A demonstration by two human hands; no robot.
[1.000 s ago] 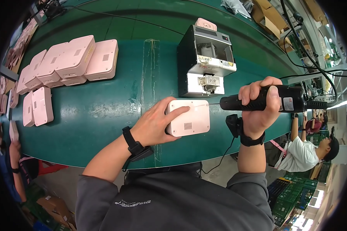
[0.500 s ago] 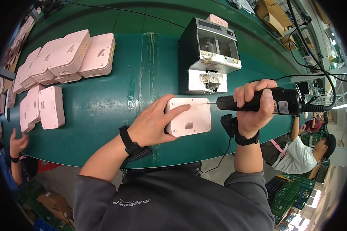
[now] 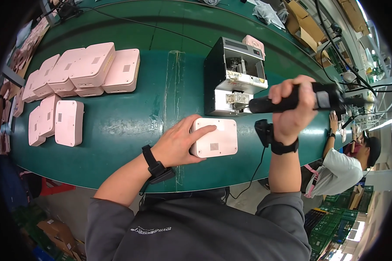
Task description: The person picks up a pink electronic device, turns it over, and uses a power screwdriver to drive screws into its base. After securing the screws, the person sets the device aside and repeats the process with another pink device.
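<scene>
A pale pink plastic housing (image 3: 222, 138) lies on the green table, its corner screw holes and slotted vent facing up. My left hand (image 3: 175, 142) grips its left end, with a finger lying across the top. In my right hand (image 3: 295, 108) is a black electric screwdriver (image 3: 265, 105), held level and slightly blurred, fingers wrapped around its body. Its bit points left at the front of a screw feeder (image 3: 234, 78), by the small metal pick-up plate. Whether a screw sits on the bit is too small to tell.
Several pink housings (image 3: 91, 65) are stacked at the far left, with more (image 3: 69, 123) nearer. Another pink piece (image 3: 253, 42) stands behind the feeder. A power cord trails from the screwdriver. A co-worker (image 3: 344, 172) is at the right, near green crates (image 3: 331, 219).
My right hand has lifted the screwdriver off the housing and swung its bit up to the feeder. My left hand still holds the housing. The whole view has shifted slightly.
</scene>
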